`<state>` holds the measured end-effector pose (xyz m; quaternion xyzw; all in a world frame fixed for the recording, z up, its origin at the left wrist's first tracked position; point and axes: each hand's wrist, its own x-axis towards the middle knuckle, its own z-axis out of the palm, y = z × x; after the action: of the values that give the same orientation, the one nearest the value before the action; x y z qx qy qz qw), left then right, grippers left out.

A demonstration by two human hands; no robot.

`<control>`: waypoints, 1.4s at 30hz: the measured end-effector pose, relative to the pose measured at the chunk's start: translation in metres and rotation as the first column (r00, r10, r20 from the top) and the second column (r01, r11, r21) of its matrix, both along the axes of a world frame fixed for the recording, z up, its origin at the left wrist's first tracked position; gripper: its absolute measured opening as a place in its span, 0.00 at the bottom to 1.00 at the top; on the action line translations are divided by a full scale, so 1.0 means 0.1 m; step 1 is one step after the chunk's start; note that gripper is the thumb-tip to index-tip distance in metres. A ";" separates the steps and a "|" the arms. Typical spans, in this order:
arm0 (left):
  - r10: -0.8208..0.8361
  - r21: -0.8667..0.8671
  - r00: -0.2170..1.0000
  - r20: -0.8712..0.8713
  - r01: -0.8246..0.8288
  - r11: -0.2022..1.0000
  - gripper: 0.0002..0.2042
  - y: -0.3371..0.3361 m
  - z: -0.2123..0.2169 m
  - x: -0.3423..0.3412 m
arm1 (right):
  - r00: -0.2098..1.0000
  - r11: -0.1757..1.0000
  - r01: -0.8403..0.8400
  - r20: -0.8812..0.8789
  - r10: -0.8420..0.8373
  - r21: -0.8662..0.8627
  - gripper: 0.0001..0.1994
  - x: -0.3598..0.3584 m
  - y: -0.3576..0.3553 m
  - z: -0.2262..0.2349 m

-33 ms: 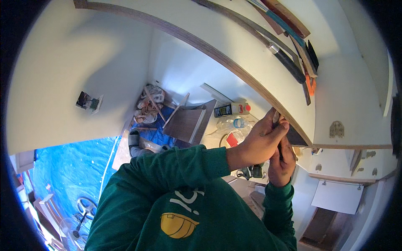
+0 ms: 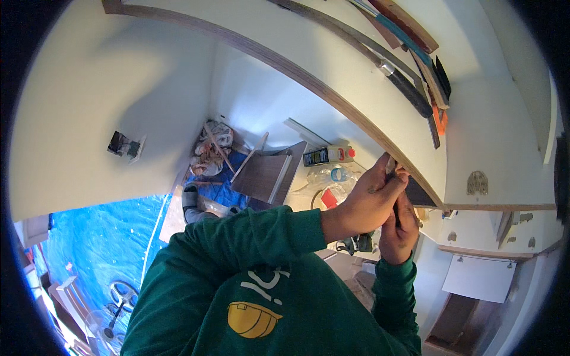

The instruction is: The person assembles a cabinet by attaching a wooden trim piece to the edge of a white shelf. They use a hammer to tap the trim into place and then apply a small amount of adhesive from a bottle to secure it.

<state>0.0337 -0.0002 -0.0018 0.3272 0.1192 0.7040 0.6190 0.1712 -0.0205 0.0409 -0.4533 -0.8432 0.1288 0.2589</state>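
Note:
My left hand (image 2: 369, 199) is raised to the wood-edged front of a white shelf (image 2: 332, 98), its fingers closed near the right end of that edge. A small greyish tip shows between the fingers, too little of it to name. Just below and to the right, my right hand (image 2: 401, 232) is pressed up close against the left one, its fingers curled. What it grips is hidden behind the fingers. Both arms are in green sleeves. On the shelf above the hands lies a file with a black handle (image 2: 409, 92).
Beside the file lie wood strips (image 2: 407, 24) and an orange-handled tool (image 2: 440, 121). Below the hands are a jug with a red cap (image 2: 339, 155), a clear plastic bottle (image 2: 320, 174) and a dark power tool (image 2: 359, 243). Blue sheeting (image 2: 95, 237) covers the floor; brown boards (image 2: 261, 175) lean nearby.

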 end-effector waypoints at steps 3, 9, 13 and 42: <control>0.076 0.005 0.994 -0.080 -0.076 0.997 0.21 0.01 -0.01 0.01 | 0.998 0.997 -0.029 0.054 0.025 0.067 0.22 0.00 0.02 0.00; 0.003 -0.071 0.993 -0.114 -0.011 0.997 0.19 0.02 0.05 -0.07 | 0.999 0.993 -0.052 0.009 0.051 0.102 0.22 -0.04 0.09 -0.04; -0.044 -0.092 0.998 -0.038 0.040 0.995 0.19 0.06 0.05 -0.08 | 0.998 0.993 -0.058 0.010 0.057 0.103 0.22 -0.06 0.11 -0.04; -0.029 -0.104 1.000 -0.003 0.028 0.994 0.18 0.14 0.04 -0.03 | 0.997 0.992 -0.080 -0.013 0.082 0.096 0.22 -0.06 0.14 -0.04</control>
<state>0.0310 0.0138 0.0017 0.2977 0.1525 0.6871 0.6450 0.1654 -0.0062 0.0370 -0.4046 -0.8640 0.1025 0.2817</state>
